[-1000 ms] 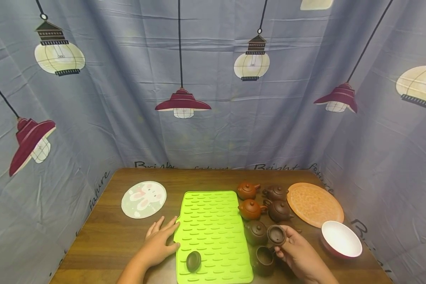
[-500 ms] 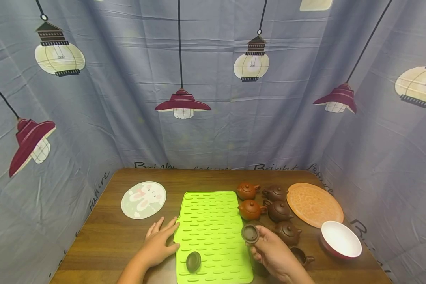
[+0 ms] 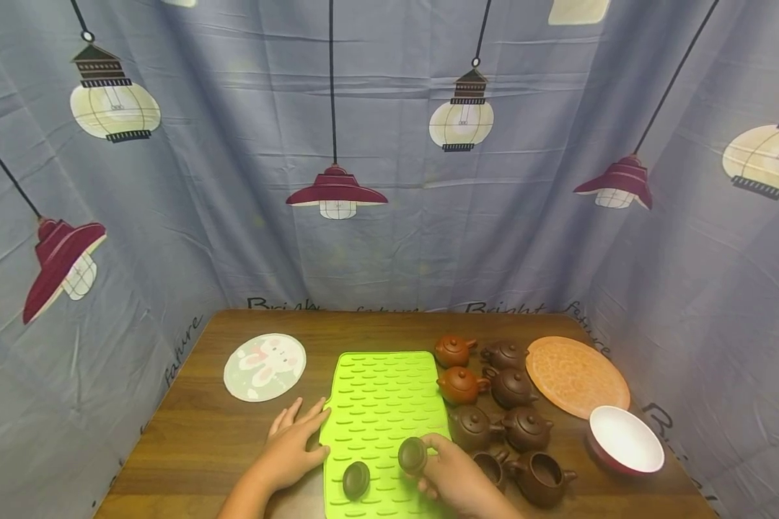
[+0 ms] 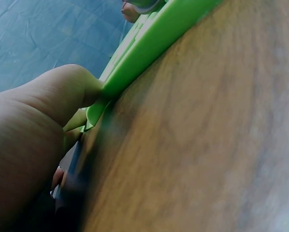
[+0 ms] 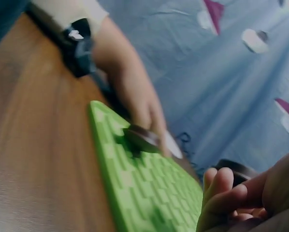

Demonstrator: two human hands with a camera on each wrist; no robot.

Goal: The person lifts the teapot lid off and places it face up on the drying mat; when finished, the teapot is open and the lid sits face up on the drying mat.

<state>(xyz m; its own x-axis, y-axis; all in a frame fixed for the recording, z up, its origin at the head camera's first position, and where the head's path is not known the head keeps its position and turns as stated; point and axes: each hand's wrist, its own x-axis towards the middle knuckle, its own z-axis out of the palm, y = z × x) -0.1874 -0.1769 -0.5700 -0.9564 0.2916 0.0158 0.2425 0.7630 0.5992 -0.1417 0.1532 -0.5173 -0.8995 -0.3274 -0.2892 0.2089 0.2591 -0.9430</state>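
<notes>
Between the thumb and fingers of my right hand (image 3: 457, 476) is a small dark brown teapot lid (image 3: 412, 456), held above the lower part of the green ridged mat (image 3: 389, 404). A second dark lid (image 3: 356, 481) lies tilted on the mat, left of the held one; the right wrist view shows this lid (image 5: 143, 137) too. My left hand (image 3: 285, 450) rests at the mat's left edge with fingers spread, thumb and fingertips touching the rim. Two lidless brown teapots, one partly hidden (image 3: 491, 467) and one in plain sight (image 3: 545, 476), stand right of my right hand.
Behind the lidless pots stand lidded brown teapots (image 3: 526, 429) and two orange ones (image 3: 461, 384). Farther right are a round orange board (image 3: 578, 375) and a white-lined bowl (image 3: 625, 436). A round rabbit-print mat (image 3: 265, 366) lies back left. Curtains enclose the wooden table (image 3: 188, 447).
My right hand has carried the lid left from the teapots to over the green mat, and the lid has turned over in its grip. My left hand has stayed put.
</notes>
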